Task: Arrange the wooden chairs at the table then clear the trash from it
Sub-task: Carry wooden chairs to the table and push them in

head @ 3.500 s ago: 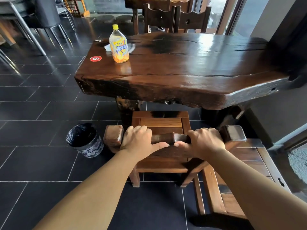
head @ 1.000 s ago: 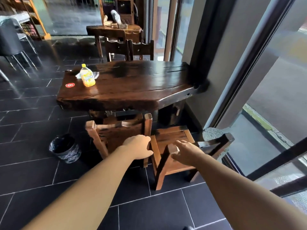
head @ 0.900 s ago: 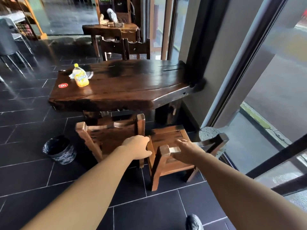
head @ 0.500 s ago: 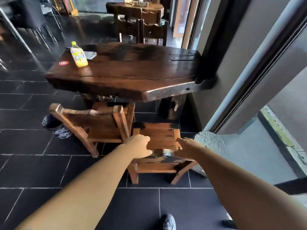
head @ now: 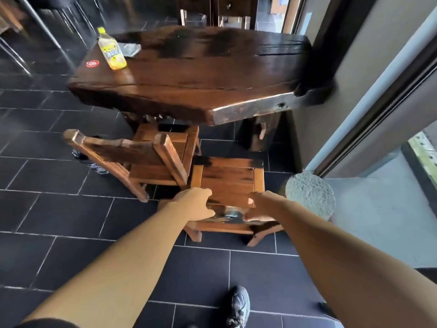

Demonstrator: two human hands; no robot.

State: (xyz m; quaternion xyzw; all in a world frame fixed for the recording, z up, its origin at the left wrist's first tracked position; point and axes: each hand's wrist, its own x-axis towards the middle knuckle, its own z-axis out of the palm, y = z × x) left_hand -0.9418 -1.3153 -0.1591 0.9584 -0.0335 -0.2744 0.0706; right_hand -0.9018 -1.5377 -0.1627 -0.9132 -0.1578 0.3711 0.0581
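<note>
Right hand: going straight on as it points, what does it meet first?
The right hand grips the chair back; beyond that, probably the seat, short of the table. Depth is unclear.

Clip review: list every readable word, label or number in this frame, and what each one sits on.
Red round sticker on the table: one white digit, "6" or "9", too blurred to tell which.
Yellow bottle: blue label lettering, too blurred to read.
Nothing else shows any text.
</note>
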